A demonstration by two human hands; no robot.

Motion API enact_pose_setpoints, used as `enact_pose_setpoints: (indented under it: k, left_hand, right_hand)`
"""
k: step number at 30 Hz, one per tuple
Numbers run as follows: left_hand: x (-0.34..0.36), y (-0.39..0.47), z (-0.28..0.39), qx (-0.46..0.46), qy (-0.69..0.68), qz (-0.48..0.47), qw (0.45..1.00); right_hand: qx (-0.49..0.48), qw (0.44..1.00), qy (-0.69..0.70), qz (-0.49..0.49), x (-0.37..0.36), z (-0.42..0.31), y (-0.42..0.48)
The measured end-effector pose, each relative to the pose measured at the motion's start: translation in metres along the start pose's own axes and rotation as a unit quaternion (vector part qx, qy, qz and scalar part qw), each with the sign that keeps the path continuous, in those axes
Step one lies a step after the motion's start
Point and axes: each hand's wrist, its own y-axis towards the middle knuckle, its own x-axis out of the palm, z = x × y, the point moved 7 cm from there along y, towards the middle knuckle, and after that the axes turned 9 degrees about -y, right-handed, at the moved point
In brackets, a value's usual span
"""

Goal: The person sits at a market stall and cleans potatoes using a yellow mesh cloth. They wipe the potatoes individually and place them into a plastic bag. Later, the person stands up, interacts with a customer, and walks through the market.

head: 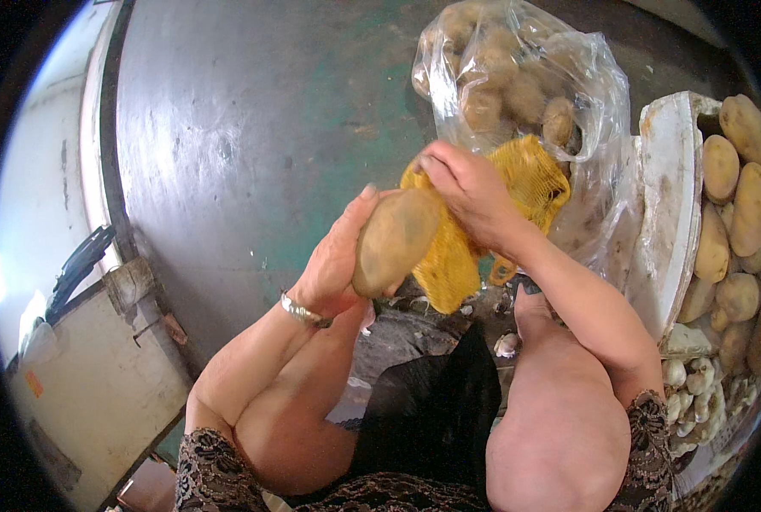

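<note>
A large potato (396, 237) rests in my left hand (332, 256), which wears a metal bracelet (305, 312) at the wrist. My right hand (467, 192) grips a yellow mesh net (447, 269) and presses it against the potato's right side. Part of the net (534, 176) spreads out beyond the right wrist. Just past the hands stands a clear plastic bag (601, 83) with several potatoes (502, 83) inside. The fingertips of my right hand are partly hidden by the net.
To the right, a white foam box (665, 211) holds several potatoes (739, 297). Garlic bulbs (697, 384) lie nearer me, and one garlic bulb (506, 345) is on the floor by my foot. A pale panel (98, 384) stands at the left, beside the painted green-grey floor (258, 160).
</note>
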Motion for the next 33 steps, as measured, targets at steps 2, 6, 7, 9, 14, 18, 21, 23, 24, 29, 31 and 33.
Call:
enact_pose_setpoints:
  k: [2,6,7,9,14,18,21,23,24,29,31,33]
  left_hand:
    - [0.022,-0.003,0.016,0.047,0.063,0.035,0.996]
    - [-0.002,0.005,0.012,0.077,0.061,0.095,0.991]
    - [-0.004,0.006,0.011,0.075,0.052,0.075,0.993]
    - [-0.005,0.007,0.01,0.072,0.032,0.036,0.996]
    - [-0.002,0.01,0.009,0.047,0.029,0.013,0.998]
    - [-0.002,0.01,0.005,0.035,0.029,0.017,0.999]
    - [0.002,0.009,0.004,0.04,0.04,0.011,0.998]
    - [0.003,0.008,0.004,0.035,0.034,0.009,0.999]
    - [0.003,0.008,0.004,0.032,0.032,0.009,0.999]
    - [0.003,0.008,0.003,0.034,0.041,-0.008,0.999]
    - [0.006,0.006,0.004,0.051,0.049,0.018,0.997]
    - [0.013,0.002,0.006,0.074,0.068,0.051,0.994]
  right_hand:
    - [0.067,0.986,0.156,-0.007,0.004,0.022,-0.01]
    - [0.157,0.855,0.484,-0.102,0.005,-0.003,-0.014]
    - [0.146,0.873,0.453,-0.102,0.002,-0.007,-0.015]
    - [0.121,0.907,0.39,-0.104,-0.001,-0.013,-0.019]
    - [0.129,0.896,0.404,-0.13,0.0,-0.02,-0.019]
    - [0.154,0.879,0.43,-0.138,0.005,-0.017,-0.02]
    - [0.157,0.858,0.467,-0.149,0.007,-0.016,-0.022]
    - [0.158,0.849,0.48,-0.154,0.008,-0.016,-0.022]
    - [0.159,0.848,0.482,-0.154,0.008,-0.016,-0.022]
    - [0.161,0.836,0.501,-0.157,0.009,-0.018,-0.021]
    - [0.166,0.823,0.519,-0.159,0.008,-0.021,-0.021]
    - [0.163,0.825,0.518,-0.157,0.008,-0.021,-0.021]
